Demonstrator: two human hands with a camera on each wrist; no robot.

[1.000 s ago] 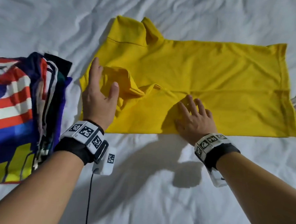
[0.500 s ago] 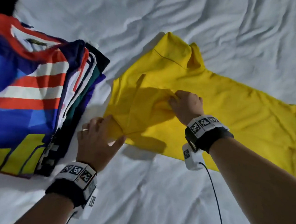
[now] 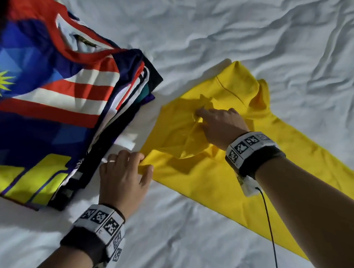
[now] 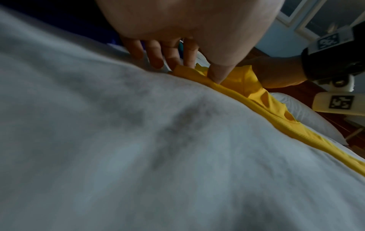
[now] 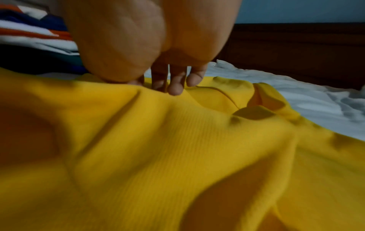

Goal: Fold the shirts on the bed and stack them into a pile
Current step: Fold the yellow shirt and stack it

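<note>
- Head view: the yellow shirt point(image 3: 221, 177) lies spread on the white bed point(image 3: 238, 34), part-folded, its sleeve end turned in over the body. Just to its left, close but apart, sits the pile point(image 3: 60, 107) of folded shirts, a flag-print one on top.
- Head view: the left hand point(image 3: 124, 176) pinches the shirt's near-left corner between thumb and curled fingers. The right hand point(image 3: 221, 126) rests on the folded-in sleeve near the collar, fingers partly bent; whether it pins or pinches the fabric is not plain here.
- Left wrist view: the thumb point(image 4: 219, 73) comes down on the shirt's ribbed edge, the fingers point(image 4: 171, 57) curl behind it, so the corner is held. The bed sheet fills the foreground.
- Right wrist view: the fingertips point(image 5: 175, 87) press down into the cloth with a small ridge bunched at them; no clear grip round anything, so I read this hand as pinning, fairly straight-fingered.
- Handling, as a judgement: the shirt is a light, soft rib knit that will sag and crease, not hold a line. Best taken at hems, corners or shoulder seams with both hands well apart, one pinning the crease while the other carries the edge over. The rumpled sheet may drag it.
</note>
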